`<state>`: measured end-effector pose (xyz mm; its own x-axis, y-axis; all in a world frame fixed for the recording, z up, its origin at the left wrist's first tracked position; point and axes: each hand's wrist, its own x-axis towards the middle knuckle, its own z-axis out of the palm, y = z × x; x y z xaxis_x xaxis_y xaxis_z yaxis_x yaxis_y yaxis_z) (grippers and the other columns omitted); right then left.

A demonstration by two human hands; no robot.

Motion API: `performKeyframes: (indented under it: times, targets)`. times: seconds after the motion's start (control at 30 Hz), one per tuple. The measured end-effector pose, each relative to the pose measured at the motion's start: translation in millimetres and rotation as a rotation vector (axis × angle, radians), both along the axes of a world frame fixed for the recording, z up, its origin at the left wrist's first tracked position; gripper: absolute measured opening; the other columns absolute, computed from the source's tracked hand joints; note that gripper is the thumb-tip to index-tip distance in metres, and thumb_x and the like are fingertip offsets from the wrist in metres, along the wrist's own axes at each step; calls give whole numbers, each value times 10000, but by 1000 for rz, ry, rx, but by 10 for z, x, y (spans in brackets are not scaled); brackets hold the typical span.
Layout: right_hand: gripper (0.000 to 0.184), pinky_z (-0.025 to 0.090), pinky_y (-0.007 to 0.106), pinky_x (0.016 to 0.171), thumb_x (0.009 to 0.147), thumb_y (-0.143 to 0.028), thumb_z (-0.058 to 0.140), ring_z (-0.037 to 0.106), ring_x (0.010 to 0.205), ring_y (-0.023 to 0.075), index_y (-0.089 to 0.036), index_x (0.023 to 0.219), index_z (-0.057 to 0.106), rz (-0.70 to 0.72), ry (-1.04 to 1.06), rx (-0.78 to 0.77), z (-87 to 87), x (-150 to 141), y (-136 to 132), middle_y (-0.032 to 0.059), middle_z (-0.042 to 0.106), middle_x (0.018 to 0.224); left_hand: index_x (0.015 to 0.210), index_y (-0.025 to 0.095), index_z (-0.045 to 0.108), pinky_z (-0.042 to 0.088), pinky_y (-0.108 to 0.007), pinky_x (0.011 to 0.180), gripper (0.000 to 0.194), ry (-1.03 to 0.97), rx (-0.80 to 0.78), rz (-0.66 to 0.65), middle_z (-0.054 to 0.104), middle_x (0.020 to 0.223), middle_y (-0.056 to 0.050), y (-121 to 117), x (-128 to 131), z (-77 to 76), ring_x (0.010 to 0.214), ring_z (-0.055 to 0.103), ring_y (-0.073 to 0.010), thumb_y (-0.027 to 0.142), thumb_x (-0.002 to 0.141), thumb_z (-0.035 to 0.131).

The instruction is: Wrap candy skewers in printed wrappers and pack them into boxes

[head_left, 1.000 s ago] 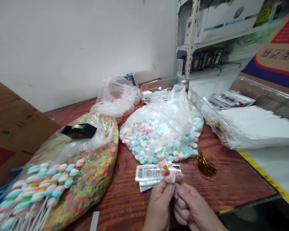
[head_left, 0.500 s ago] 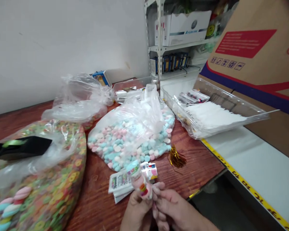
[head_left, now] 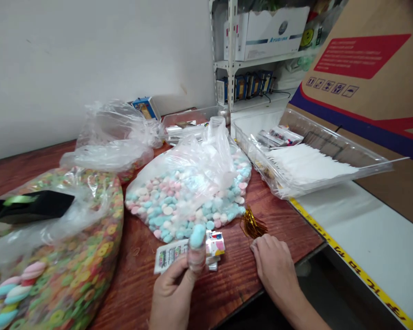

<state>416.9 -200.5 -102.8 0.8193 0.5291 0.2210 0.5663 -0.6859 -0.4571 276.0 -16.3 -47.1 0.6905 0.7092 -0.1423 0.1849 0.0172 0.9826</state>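
Note:
A small clear bag of candies (head_left: 196,254), with a pale blue piece at its top, stands upright in my left hand (head_left: 174,288), pinched between thumb and fingers. My right hand (head_left: 275,263) is lowered to the table with its fingers curled at the near end of a bundle of gold twist ties (head_left: 253,222); the fingertips are partly hidden. Behind my left hand lie white printed packets (head_left: 170,256), partly covered by it. Just beyond them rests a big clear bag of pink, white and blue candies (head_left: 189,197).
On the left, a large bag of ring-shaped candies (head_left: 99,256) has a black tape dispenser (head_left: 37,206) and striped candy stacks (head_left: 15,293) on it. A clear plastic tray (head_left: 371,162) holds white paper slips. A cardboard box (head_left: 365,96) and a shelf (head_left: 258,62) stand beyond.
My hands have come apart. The right one has let go of the small candy bag and moved right to the gold twist ties; the left has moved slightly left, keeping the bag.

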Motion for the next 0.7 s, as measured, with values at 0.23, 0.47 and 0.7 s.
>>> performKeyframes:
  times: [0.23, 0.47, 0.7]
  targets:
    - [217, 424, 254, 604, 981, -340, 383, 577, 646, 163, -230, 887, 545, 43, 268, 376, 332, -351, -39, 5, 587, 743, 994, 223, 720, 520, -289, 785, 241, -12, 756, -65, 690, 945, -62, 12, 40, 142, 884, 645, -190, 149, 859, 534]
    - [308, 316, 189, 411, 956, -467, 425, 373, 436, 85, -213, 801, 504, 173, 920, 789, 412, -755, 522, -66, 413, 577, 1093, 182, 633, 524, -276, 724, 320, 39, 1054, -120, 660, 875, -77, -184, 111, 57, 825, 637, -179, 40, 855, 474]
    - [342, 239, 167, 372, 919, -533, 487, 296, 397, 53, -211, 806, 470, 152, 1166, 865, 296, -732, 647, -101, 361, 561, 1171, 209, 590, 507, -284, 725, 382, -8, 1088, -36, 677, 865, -67, -199, 79, -11, 777, 637, -186, 45, 833, 526]
